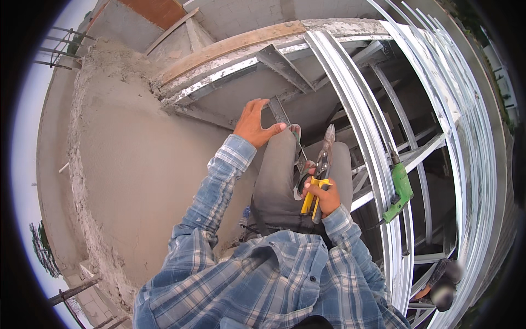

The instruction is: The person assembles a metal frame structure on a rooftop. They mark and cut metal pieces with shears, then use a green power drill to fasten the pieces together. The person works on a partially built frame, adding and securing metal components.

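Note:
In my right hand (324, 196) I hold a pair of tin snips (325, 156) by its yellow handles, over my right thigh. The metal blades point up and away from me, and they look closed. My left hand (254, 124) is beside my left knee, empty, with fingers stretched and thumb apart. Grey trousers (279, 181) cover my bent legs. To the right, a green power drill (400, 189) rests on the metal channels (356, 104), its bit toward the far side.
Rough concrete slab (131, 148) spreads to my left. A wooden board (230, 52) and steel framing (285, 66) lie ahead, with open gaps below the frame. Long shiny metal strips (466, 137) stretch along the right. Another person (442, 282) is lower down at the bottom right.

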The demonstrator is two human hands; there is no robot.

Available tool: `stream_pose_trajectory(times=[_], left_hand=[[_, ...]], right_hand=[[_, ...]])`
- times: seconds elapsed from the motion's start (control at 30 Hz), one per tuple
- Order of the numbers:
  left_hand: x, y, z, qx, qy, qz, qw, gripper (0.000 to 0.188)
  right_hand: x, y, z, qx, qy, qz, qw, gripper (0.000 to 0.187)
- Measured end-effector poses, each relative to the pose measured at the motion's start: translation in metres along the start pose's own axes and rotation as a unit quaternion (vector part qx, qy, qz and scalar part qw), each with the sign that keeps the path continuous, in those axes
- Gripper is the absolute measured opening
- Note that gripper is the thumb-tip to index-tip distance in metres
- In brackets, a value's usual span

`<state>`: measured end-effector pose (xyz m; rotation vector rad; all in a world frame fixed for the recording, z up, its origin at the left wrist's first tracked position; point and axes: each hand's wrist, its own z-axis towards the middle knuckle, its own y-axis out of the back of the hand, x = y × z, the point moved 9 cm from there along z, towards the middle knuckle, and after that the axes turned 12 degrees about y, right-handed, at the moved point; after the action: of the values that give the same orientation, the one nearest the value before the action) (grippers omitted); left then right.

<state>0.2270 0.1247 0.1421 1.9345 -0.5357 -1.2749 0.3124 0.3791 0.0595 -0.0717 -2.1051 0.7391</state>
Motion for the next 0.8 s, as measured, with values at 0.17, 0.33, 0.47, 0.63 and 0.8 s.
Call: stream_pose_trajectory(times=[0.17,0.33,0.47,0.63,0.8], left_hand=[[0.047,0.063,0.152,-0.139,0.03,0.096,0.985,0.078],[0.062,0.025,0.273,-0.063,-0.024,0.207,0.976,0.078],[0.04,-0.006,0.319,-0.055,-0.035,0.258,0.964,0.048],[0.044,-0.017,0.341,-0.033,0.006,0.264,0.964,0.026],[0.047,-0.017,0.35,-0.009,0.037,0.295,0.955,0.024]], right_hand=[[-0.012,0.029,0.038,-0.056,-0.019,0.014,0.998,0.055],[-0.059,0.049,0.081,-0.091,-0.133,0.073,0.984,0.062],[-0.085,0.064,0.114,-0.129,-0.163,0.106,0.972,0.063],[-0.106,0.071,0.118,-0.164,-0.226,0.11,0.954,0.071],[-0.095,0.068,0.113,-0.193,-0.233,0.11,0.947,0.068]])
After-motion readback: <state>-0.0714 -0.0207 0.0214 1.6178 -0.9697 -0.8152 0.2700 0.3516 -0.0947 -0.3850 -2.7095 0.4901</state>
